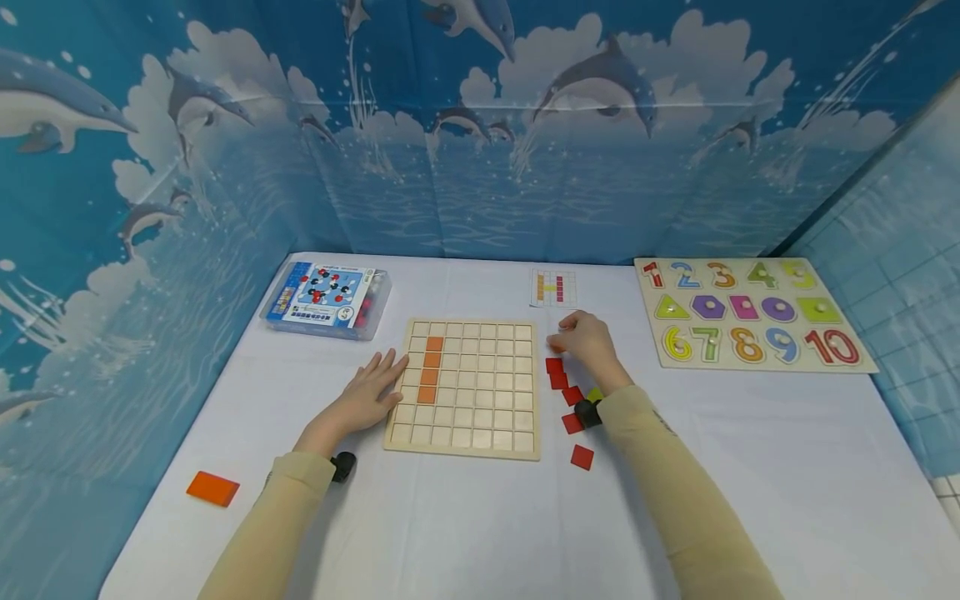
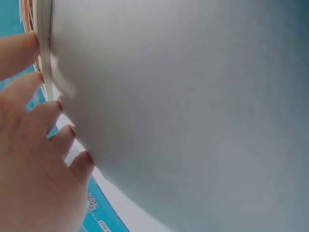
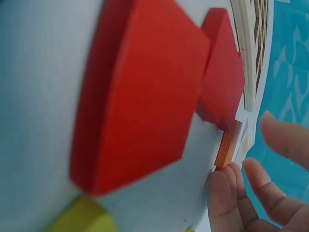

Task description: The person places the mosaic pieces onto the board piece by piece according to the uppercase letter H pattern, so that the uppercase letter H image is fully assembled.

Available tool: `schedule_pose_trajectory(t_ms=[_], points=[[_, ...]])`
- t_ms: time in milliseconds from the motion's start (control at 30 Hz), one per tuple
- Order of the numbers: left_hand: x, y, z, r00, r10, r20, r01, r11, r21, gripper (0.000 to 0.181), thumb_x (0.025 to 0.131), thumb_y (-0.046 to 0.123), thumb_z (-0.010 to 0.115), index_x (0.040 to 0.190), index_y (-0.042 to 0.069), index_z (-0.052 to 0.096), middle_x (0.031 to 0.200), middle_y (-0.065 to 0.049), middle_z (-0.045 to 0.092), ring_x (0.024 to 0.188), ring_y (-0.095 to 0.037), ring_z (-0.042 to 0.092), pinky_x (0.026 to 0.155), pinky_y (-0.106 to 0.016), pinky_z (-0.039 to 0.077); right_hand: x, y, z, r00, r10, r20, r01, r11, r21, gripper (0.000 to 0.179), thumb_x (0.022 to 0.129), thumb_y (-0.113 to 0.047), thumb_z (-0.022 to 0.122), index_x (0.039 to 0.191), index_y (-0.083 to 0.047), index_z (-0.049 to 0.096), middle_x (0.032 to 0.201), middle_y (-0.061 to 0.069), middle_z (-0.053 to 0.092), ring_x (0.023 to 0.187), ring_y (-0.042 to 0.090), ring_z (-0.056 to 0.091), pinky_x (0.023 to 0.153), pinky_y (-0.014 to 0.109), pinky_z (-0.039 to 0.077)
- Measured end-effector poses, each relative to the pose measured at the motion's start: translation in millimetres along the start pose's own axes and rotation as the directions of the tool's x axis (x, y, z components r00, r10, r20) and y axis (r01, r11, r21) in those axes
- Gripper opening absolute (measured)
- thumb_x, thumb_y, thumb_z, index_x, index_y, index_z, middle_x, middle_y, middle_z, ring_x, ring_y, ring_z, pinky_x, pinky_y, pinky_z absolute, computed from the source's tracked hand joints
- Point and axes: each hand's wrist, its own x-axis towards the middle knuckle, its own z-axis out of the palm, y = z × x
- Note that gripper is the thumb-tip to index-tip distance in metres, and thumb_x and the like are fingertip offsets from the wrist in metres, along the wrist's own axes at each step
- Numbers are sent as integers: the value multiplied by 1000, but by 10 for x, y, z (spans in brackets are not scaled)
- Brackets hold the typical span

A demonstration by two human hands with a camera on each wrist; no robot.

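The left hand rests with spread fingers on the left edge of a wooden grid board. A column of orange square tiles lies in the grid. In the left wrist view the fingertips press along the board's side. Just right of the board, the right hand reaches down to the table. Its lower fingers touch the edge of an orange tile, while its thumb stands apart. Several red square tiles lie below that hand, with a yellow-green tile beside its wrist.
A small pattern card lies behind the board. At the back left is a clear plastic box. A number-and-shape puzzle board sits at the back right. An orange flat block lies near the table's left edge.
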Motion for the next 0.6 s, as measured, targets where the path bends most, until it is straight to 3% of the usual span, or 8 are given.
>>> schedule_pose_trajectory(t_ms=[267,600], points=[[14,-22,11,1000,-1,2,1,1000,6,63,103,21,48,158,10,21,165,-19,7,152,-41,-1,123,-61,1,31,-46,51,999,47,-1,-47,997,-66,39,91,-15,70,123,-1,53,120,19,57,106,30,53,95,40,52],[19,-29,-4,1000,-8,12,8,1000,5,63,103,22,48,158,12,19,166,-17,6,153,-40,-2,123,-60,1,31,-31,71,1000,13,3,-12,992,-125,34,89,-16,70,115,-1,54,109,18,59,98,28,54,81,34,51]])
